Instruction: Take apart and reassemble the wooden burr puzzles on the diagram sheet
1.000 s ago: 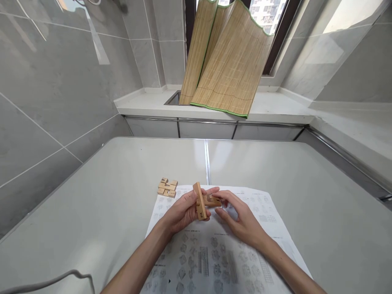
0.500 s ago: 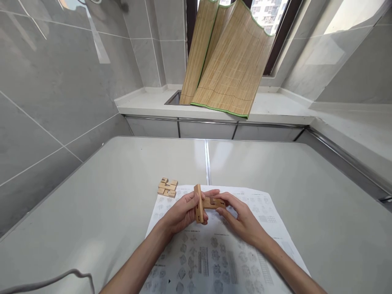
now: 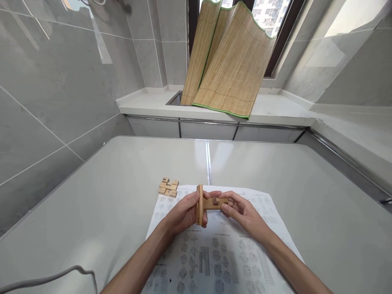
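Sheet [image 3: 260, 249]: white, printed with rows of small grey figures and text blocks; taken as the landmark.

Left hand [image 3: 183, 212]: over the sheet's far left part; thumb and fingers pinching the first bar.

First bar [image 3: 200, 204]: wood, seen narrow side on, a dark mark at its near end; held above the sheet's far part, its length running toward and away from the person.

Second bar [image 3: 211, 203]: wood, dark recess about mid-length, black mark near the right end; above the sheet's far part, set crosswise to the first bar and meeting its right side. Whether the two are joined cannot be told.

Right hand [image 3: 245, 212]: over the sheet's far right part; thumb and fingers pinching the right end of the second bar.

Pieces [image 3: 168, 188]: pale wood, notched, one marked in black; lying close together at the sheet's far left corner.

Table [image 3: 107, 196]: pale, glossy, seamed; under the sheet.

Cable [image 3: 55, 277]: grey, bent; left of the sheet's near part.

Mat [image 3: 232, 61]: bamboo, green-edged, folded; well beyond the sheet's far edge.
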Demonstrator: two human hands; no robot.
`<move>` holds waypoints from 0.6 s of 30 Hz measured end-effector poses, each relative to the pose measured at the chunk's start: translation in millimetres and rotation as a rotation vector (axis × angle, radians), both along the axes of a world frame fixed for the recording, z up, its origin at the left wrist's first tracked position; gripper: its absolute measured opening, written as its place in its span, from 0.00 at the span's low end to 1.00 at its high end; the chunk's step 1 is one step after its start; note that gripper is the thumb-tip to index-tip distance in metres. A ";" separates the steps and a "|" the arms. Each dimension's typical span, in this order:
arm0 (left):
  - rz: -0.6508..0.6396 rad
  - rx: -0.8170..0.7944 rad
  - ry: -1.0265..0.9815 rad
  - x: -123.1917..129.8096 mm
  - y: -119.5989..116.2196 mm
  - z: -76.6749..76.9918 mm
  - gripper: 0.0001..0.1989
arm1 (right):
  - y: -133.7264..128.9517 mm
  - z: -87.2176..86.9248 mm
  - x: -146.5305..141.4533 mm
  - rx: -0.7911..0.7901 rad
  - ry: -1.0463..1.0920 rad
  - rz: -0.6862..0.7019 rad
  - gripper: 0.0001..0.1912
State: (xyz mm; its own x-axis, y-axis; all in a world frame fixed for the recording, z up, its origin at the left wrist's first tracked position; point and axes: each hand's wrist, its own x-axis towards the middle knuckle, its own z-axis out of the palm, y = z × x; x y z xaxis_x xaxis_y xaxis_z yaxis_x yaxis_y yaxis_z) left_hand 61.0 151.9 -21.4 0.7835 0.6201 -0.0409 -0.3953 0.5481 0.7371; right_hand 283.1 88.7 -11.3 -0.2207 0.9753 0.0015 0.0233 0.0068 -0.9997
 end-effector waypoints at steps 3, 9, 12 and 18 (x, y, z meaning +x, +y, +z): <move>0.030 0.009 0.000 0.9 -0.7 0.0 0.15 | 0.2 -0.7 -2.8 -0.004 0.027 0.005 0.18; 0.090 0.012 -0.046 -3.0 -0.6 -2.7 0.14 | 0.0 1.3 -5.8 0.017 0.055 -0.026 0.16; 0.207 -0.062 -0.073 -9.7 3.6 -3.0 0.13 | 2.0 -1.2 1.1 0.027 -0.002 -0.091 0.16; 0.271 0.181 0.287 0.3 1.0 7.6 0.19 | 12.0 -18.4 12.9 0.064 -0.218 -0.435 0.22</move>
